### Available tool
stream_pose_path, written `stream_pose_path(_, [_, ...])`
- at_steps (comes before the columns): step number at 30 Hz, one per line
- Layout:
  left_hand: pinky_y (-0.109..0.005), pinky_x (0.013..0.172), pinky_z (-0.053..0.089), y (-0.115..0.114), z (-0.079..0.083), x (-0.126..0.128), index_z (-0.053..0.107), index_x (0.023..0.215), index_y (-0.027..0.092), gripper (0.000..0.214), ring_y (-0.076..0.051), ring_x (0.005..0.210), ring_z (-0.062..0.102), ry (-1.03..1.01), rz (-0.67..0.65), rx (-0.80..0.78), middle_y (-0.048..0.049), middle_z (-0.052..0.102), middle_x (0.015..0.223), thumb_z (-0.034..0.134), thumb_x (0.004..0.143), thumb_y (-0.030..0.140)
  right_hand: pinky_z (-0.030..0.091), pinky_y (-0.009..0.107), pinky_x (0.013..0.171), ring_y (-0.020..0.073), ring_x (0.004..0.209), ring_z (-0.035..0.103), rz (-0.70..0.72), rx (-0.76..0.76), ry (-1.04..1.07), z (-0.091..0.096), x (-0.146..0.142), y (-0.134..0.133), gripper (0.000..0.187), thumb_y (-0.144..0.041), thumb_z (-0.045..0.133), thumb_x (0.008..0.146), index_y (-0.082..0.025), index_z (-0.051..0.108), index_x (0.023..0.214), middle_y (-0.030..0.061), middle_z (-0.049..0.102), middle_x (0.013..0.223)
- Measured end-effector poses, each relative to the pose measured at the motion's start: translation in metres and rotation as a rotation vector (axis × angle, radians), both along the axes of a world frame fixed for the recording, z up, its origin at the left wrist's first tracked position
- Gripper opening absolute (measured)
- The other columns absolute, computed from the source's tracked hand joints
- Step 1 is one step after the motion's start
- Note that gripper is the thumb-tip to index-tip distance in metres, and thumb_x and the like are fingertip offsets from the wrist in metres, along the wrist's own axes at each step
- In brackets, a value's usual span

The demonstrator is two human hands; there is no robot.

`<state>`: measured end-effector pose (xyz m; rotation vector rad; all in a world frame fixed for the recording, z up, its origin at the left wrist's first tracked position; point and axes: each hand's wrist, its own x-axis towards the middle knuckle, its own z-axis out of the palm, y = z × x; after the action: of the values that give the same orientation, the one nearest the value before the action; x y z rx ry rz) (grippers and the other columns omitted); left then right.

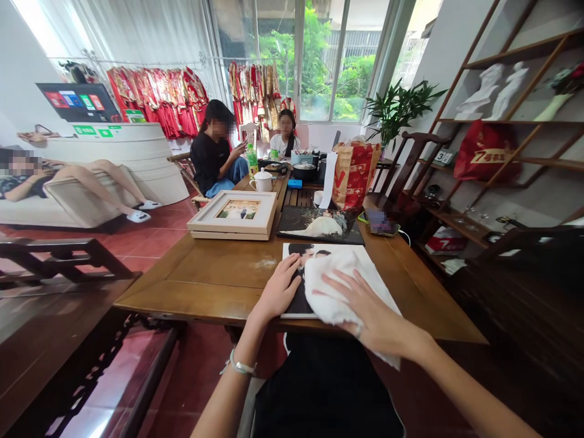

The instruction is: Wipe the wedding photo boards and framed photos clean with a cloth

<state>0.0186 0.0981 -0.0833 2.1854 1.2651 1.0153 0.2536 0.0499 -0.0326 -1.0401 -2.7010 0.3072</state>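
Observation:
A wedding photo print or panel [303, 301] with a white edge lies flat at the table's near side. My left hand [283, 286] rests on its left part, fingers stretched out and flat. With my right hand [365, 304] I hold a crumpled white cloth [326, 274] against the photo's middle and right. My fingers lie long across the cloth, and the thumb is tucked at its lower edge. One cloth corner hangs past the table's near edge. Beneath the cloth, much of the picture is hidden. Just beyond lies a dark photo panel [292, 224] with a white dress.
Stacked picture frames [235, 231] stand on the wooden table [219, 292] at left. Behind are a lidded white cup [263, 181], a green bottle [252, 161] and a red paper bag [356, 179]. A phone [382, 223] lies right. Two people sit at the far end; another lies on a sofa.

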Motion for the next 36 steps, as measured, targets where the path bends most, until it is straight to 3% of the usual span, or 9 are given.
stream_pose_path(3, [-0.045,0.113,0.024,0.000,-0.001,-0.001,0.045,0.131,0.019,0.042,-0.021,0.135,0.031,-0.019,-0.007,0.016,-0.0103,0.039,0.143,0.041,0.089,0.021,0.004,0.056,0.111,0.0276,0.139,0.007,0.046,-0.022,-0.031,0.005,0.010,-0.033,0.060,-0.049,0.042,0.090,-0.036,0.019,0.144,-0.0018,0.019,0.152])
stream_pose_path(6, [-0.044,0.114,0.023,-0.001,-0.001,-0.001,0.045,0.132,0.020,0.043,-0.021,0.135,0.031,-0.031,-0.011,0.006,-0.0095,0.039,0.143,0.042,0.089,0.021,0.008,0.052,0.112,0.0255,0.139,0.009,-0.016,-0.060,-0.023,0.004,0.027,-0.038,0.059,-0.051,0.039,0.091,-0.037,0.019,0.144,-0.0031,0.020,0.152])
stream_pose_path(13, [-0.045,0.114,0.022,0.000,0.000,-0.001,0.044,0.132,0.020,0.043,-0.021,0.136,0.030,-0.026,-0.012,-0.015,-0.0095,0.039,0.144,0.042,0.089,0.023,0.011,0.050,0.112,0.0222,0.138,0.016,-0.342,-0.034,0.046,-0.015,0.062,0.041,0.060,-0.054,0.027,0.092,-0.024,0.023,0.144,0.0064,0.027,0.149])
stream_pose_path(18, [-0.045,0.114,0.021,0.000,0.001,-0.001,0.045,0.132,0.019,0.044,-0.021,0.135,0.030,-0.021,-0.009,-0.014,-0.0095,0.039,0.143,0.042,0.089,0.023,0.003,0.050,0.112,0.0232,0.139,0.008,-0.403,-0.098,-0.028,-0.006,0.027,0.089,0.068,-0.059,0.028,0.089,-0.019,0.023,0.144,0.0075,0.025,0.150])
stream_pose_path(22, [-0.043,0.114,0.022,-0.001,0.003,-0.001,0.046,0.131,0.019,0.043,-0.020,0.135,0.031,-0.027,-0.009,-0.019,-0.0093,0.040,0.143,0.041,0.089,0.024,0.000,0.051,0.111,0.0239,0.139,0.007,-0.267,-0.096,-0.051,0.004,-0.013,0.097,0.064,-0.058,0.025,0.091,-0.021,0.025,0.144,0.0051,0.026,0.150])
stream_pose_path(26, [-0.043,0.113,0.024,-0.001,0.003,0.000,0.049,0.128,0.020,0.039,-0.019,0.133,0.034,-0.071,0.016,-0.018,-0.0076,0.044,0.140,0.034,0.093,0.026,0.003,0.054,0.110,0.0280,0.138,0.012,-0.157,-0.027,-0.050,0.005,-0.029,0.076,0.056,-0.051,0.030,0.092,-0.023,0.035,0.140,0.0029,0.028,0.149])
stream_pose_path(30, [-0.041,0.113,0.027,-0.001,0.004,0.003,0.054,0.124,0.019,0.040,-0.018,0.131,0.038,-0.122,0.037,-0.029,-0.0081,0.048,0.136,0.030,0.094,0.031,0.007,0.061,0.108,0.0324,0.136,0.016,-0.154,0.036,-0.038,0.001,-0.038,0.021,0.052,-0.046,0.033,0.092,-0.025,0.036,0.140,0.0042,0.031,0.148])
stream_pose_path(33, [-0.041,0.112,0.028,0.000,0.005,0.004,0.055,0.123,0.015,0.043,-0.019,0.130,0.039,-0.146,0.053,-0.045,-0.0105,0.049,0.135,0.029,0.094,0.034,0.006,0.065,0.105,0.0382,0.136,0.015,-0.235,0.075,-0.030,-0.002,-0.055,-0.023,0.060,-0.043,0.043,0.087,-0.026,0.029,0.143,0.0085,0.028,0.149])
stream_pose_path(36, [-0.041,0.112,0.028,0.002,0.005,0.003,0.055,0.122,0.014,0.044,-0.020,0.131,0.039,-0.148,0.051,-0.054,-0.0115,0.048,0.136,0.029,0.094,0.035,0.004,0.064,0.107,0.0401,0.136,0.010,-0.248,0.076,-0.039,-0.005,-0.075,-0.049,0.074,-0.039,0.053,0.079,-0.017,0.026,0.144,0.0158,0.024,0.149])
